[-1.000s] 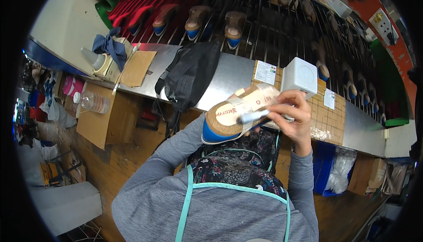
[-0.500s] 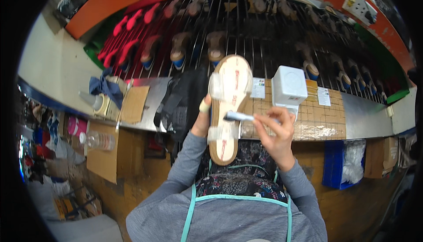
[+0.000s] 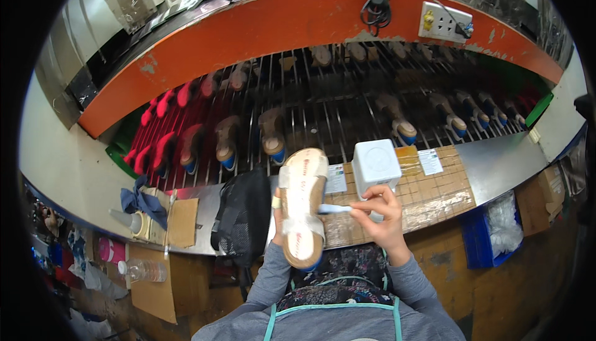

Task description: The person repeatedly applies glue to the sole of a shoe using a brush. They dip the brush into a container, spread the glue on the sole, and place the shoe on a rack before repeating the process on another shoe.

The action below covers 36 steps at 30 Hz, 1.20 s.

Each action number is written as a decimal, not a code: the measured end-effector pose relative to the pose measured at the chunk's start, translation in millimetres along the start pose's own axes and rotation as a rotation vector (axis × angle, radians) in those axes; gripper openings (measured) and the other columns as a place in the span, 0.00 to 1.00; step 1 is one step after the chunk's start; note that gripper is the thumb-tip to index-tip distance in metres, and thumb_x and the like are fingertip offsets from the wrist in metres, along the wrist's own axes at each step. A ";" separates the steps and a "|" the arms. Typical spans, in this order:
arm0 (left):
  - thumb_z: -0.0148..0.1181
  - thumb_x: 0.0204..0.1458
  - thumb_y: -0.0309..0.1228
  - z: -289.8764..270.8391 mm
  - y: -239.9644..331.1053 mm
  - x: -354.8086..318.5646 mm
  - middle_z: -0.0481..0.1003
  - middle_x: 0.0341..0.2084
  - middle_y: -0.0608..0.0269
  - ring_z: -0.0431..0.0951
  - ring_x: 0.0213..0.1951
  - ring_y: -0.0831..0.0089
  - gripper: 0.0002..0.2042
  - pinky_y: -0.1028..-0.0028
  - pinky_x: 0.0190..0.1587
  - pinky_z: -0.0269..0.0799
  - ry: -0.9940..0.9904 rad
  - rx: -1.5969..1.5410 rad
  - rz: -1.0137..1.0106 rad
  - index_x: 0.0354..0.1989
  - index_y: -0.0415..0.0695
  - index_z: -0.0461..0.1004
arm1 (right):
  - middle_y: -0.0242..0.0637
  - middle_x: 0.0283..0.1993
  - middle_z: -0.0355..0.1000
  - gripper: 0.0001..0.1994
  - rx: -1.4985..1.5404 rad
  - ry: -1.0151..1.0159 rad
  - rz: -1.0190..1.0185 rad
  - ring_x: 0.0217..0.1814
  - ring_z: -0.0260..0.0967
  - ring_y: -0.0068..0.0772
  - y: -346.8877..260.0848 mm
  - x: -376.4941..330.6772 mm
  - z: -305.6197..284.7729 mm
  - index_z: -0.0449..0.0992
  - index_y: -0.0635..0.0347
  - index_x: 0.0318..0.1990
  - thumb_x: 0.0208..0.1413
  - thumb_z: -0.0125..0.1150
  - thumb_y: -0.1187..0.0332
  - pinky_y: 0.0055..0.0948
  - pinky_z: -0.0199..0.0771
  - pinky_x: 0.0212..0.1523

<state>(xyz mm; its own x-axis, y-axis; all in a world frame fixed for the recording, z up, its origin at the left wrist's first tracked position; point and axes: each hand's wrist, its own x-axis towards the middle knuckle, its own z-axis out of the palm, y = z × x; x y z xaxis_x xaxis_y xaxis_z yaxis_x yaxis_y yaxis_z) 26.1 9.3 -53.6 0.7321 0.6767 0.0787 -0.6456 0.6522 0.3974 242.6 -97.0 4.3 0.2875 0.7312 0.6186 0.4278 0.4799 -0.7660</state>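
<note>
My left hand (image 3: 277,224) grips a sandal (image 3: 303,187) by its left side, with most of the fingers hidden behind it. The sandal has a pale printed insole, a tan edge, clear-looking straps and a bit of blue at the heel. A wrapping shows on one finger of that hand. Between the fingertips of my right hand (image 3: 383,222) is a slim, pale-handled brush (image 3: 337,209). Its tip is at the sandal's right edge, near the middle; whether it touches I cannot tell. Just beyond my right hand stands a white square container (image 3: 377,162).
Ahead is a barred conveyor (image 3: 329,114) carrying several sandals, those at the left lit red, under an orange beam (image 3: 248,21). A cardboard-covered ledge (image 3: 428,189) and a black bag (image 3: 241,217) lie before it. A blue bin (image 3: 481,238) stands low at right.
The view has tipped up toward the beam. The sandal has turned a little, and the brush has moved from the middle of the insole to its right edge.
</note>
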 end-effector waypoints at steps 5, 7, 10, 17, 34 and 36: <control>0.44 0.55 0.62 -13.9 -17.6 38.6 0.58 0.61 0.38 0.66 0.56 0.35 0.38 0.38 0.53 0.66 -0.033 -0.251 -0.176 0.67 0.48 0.53 | 0.32 0.41 0.71 0.09 1.182 0.302 0.361 0.31 0.61 0.22 83.0 -2.3 -72.3 0.77 0.56 0.38 0.58 0.60 0.62 0.28 0.63 0.38; 0.44 0.51 0.67 -24.5 -17.7 60.3 0.65 0.53 0.36 0.70 0.48 0.38 0.40 0.41 0.46 0.71 0.065 -0.274 -0.148 0.63 0.47 0.58 | 0.31 0.41 0.71 0.11 1.303 0.433 0.448 0.29 0.60 0.23 110.2 -15.7 -90.2 0.75 0.55 0.40 0.59 0.58 0.58 0.33 0.62 0.40; 0.45 0.44 0.74 -44.6 -13.4 104.9 0.68 0.43 0.37 0.70 0.37 0.48 0.44 0.49 0.37 0.72 0.250 -0.270 -0.161 0.55 0.44 0.63 | 0.29 0.40 0.70 0.12 1.388 0.478 0.436 0.28 0.59 0.24 138.6 -38.3 -101.7 0.75 0.50 0.42 0.60 0.57 0.55 0.38 0.61 0.42; 0.39 0.41 0.78 -60.9 -6.4 180.1 0.67 0.45 0.43 0.70 0.43 0.51 0.48 0.51 0.43 0.73 0.481 -0.371 -0.213 0.54 0.44 0.64 | 0.28 0.38 0.69 0.09 1.374 0.506 0.437 0.28 0.59 0.23 155.9 -55.3 -107.5 0.75 0.42 0.43 0.60 0.56 0.54 0.40 0.61 0.42; 0.38 0.50 0.72 -36.4 -28.7 199.4 0.27 0.69 0.40 0.39 0.70 0.45 0.48 0.44 0.63 0.58 0.724 -0.300 0.248 0.71 0.59 0.28 | 0.31 0.38 0.70 0.12 1.374 0.318 0.468 0.26 0.59 0.23 145.0 -35.0 -112.6 0.78 0.45 0.40 0.63 0.51 0.53 0.34 0.62 0.39; 0.37 0.50 0.71 -24.9 -36.9 161.0 0.31 0.69 0.37 0.47 0.68 0.42 0.45 0.45 0.63 0.57 0.624 -0.223 0.215 0.72 0.63 0.30 | 0.32 0.37 0.69 0.15 1.162 0.248 0.487 0.24 0.58 0.23 147.9 -2.1 -123.1 0.75 0.50 0.35 0.64 0.48 0.53 0.30 0.60 0.34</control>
<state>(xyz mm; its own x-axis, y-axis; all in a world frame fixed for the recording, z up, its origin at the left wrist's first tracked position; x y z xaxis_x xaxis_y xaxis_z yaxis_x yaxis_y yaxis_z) 162.4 102.7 -78.4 0.3638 0.8250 -0.4323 -0.8404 0.4910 0.2297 410.7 -87.3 -88.8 0.4070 0.9005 0.1528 -0.7249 0.4203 -0.5458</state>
